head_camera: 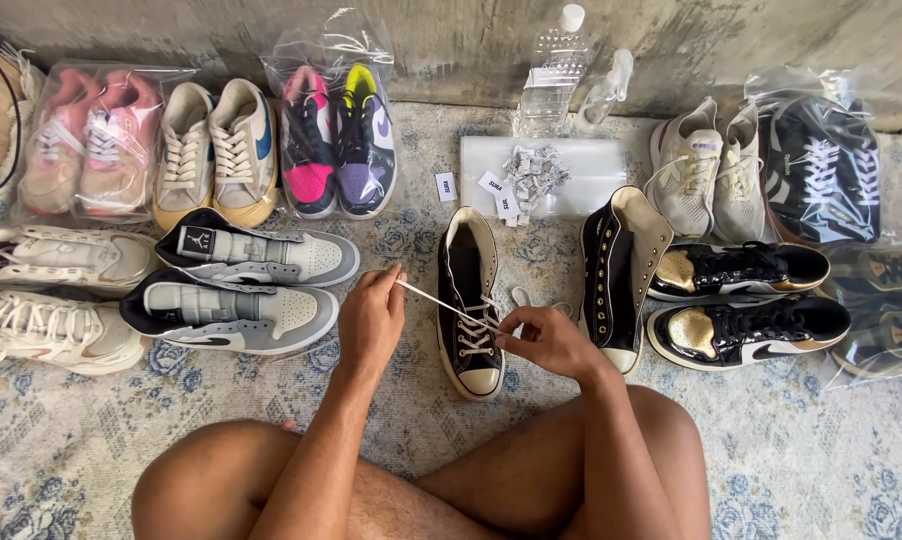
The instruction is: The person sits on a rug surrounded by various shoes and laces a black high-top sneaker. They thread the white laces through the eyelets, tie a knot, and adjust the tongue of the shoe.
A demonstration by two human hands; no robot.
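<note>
My left hand (pixel 371 318) sits at the 9 o'clock side of the black high-top sneaker (pixel 469 310). Its grip is closed in a fingertip pinch on the free end of the white lace (pixel 433 299), which runs taut from my fingers down toward 4 o'clock into the eyelets. The lace is thin, flat, soft and light; I judge it slips easily, so the pinch belongs close to its tip. The left wrist is straight, the forearm rising from my knee toward 12 o'clock.

The sneaker stands upright on the patterned rug (pixel 91 440), toe cap pointing at me, between my two hands. Its canvas upper looks pliable, its rubber toe and sole stiff; it is light enough to shift under a pull, so I judge it needs steadying at the eyelet row.

My right hand (pixel 549 340) rests at the 3 o'clock side of the shoe, fingers curled shut on the laced section at the eyelets. Just beyond it, at 3 o'clock, lies the unlaced matching high-top (pixel 621 270).
</note>
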